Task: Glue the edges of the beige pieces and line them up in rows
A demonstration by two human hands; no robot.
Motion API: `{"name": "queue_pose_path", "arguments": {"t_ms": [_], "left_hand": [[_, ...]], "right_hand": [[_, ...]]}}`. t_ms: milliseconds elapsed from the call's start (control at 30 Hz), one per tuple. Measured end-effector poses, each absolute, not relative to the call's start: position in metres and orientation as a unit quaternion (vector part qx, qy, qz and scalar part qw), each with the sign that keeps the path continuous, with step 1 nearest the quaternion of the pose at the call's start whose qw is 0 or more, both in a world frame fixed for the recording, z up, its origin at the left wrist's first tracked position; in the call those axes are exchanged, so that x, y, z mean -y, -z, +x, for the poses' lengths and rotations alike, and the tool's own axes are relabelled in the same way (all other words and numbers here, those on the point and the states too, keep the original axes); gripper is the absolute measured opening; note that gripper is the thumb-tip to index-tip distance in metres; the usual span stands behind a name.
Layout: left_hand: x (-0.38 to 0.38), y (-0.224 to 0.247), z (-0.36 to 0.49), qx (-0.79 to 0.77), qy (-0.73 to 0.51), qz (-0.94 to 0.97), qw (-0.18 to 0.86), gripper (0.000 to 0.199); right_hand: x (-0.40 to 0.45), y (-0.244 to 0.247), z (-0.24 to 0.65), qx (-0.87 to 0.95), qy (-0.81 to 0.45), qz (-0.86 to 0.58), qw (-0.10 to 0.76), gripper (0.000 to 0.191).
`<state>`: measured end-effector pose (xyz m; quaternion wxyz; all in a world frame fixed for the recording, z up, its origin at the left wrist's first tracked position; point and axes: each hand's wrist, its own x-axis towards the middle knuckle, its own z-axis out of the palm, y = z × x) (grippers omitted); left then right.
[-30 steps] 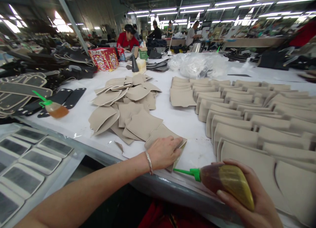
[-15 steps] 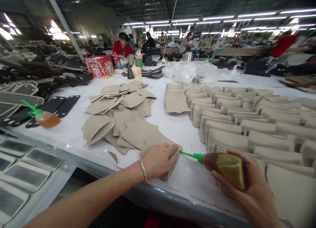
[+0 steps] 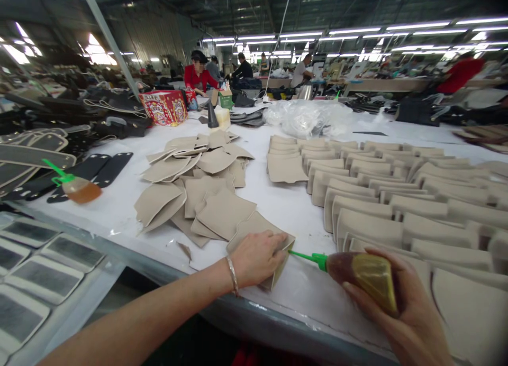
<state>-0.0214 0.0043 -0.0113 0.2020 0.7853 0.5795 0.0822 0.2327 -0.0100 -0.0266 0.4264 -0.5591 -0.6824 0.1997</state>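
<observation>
My left hand (image 3: 256,257) presses flat on a beige cut piece (image 3: 254,226) near the front edge of the white table (image 3: 293,207). A silver bracelet sits on that wrist. My right hand (image 3: 400,313) grips a brown glue bottle (image 3: 363,278) with a green nozzle. The nozzle tip touches the right edge of the piece under my left hand. Behind that piece lies a loose pile of beige pieces (image 3: 198,181).
Rows of overlapped beige pieces (image 3: 397,202) cover the table's right side. A second glue bottle (image 3: 75,186) lies at the left beside black straps (image 3: 103,167). Grey-faced panels (image 3: 39,265) sit on a lower shelf at left. A red box (image 3: 164,107), plastic bags (image 3: 309,117) and seated people are farther back.
My right hand brought the glue bottle up and left, from clear of the piece until its nozzle met the piece's right edge. My left hand stayed pressed on the piece.
</observation>
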Motion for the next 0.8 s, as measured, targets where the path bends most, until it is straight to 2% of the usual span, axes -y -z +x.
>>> {"name": "queue_pose_path", "arguments": {"t_ms": [167,400,533,633,800], "left_hand": [[-0.005,0.011,-0.022,-0.581,-0.084,0.782,0.211,0.044],[-0.005,0.014,-0.023,-0.577,-0.089,0.787,0.199,0.045],[-0.005,0.014,-0.022,-0.579,-0.092,0.786,0.195,0.043],[-0.005,0.012,-0.022,-0.583,-0.084,0.784,0.197,0.043],[-0.003,0.011,-0.021,-0.588,-0.083,0.777,0.209,0.044]], "right_hand": [[0.028,0.029,0.224,0.632,-0.287,-0.582,0.422,0.053],[-0.008,0.028,0.231,0.675,-0.173,-0.549,0.462,0.056],[-0.007,0.029,0.228,0.688,-0.172,-0.543,0.45,0.057],[0.009,0.03,0.224,0.665,-0.216,-0.566,0.437,0.056],[0.043,0.025,0.215,0.574,-0.37,-0.61,0.403,0.061]]}}
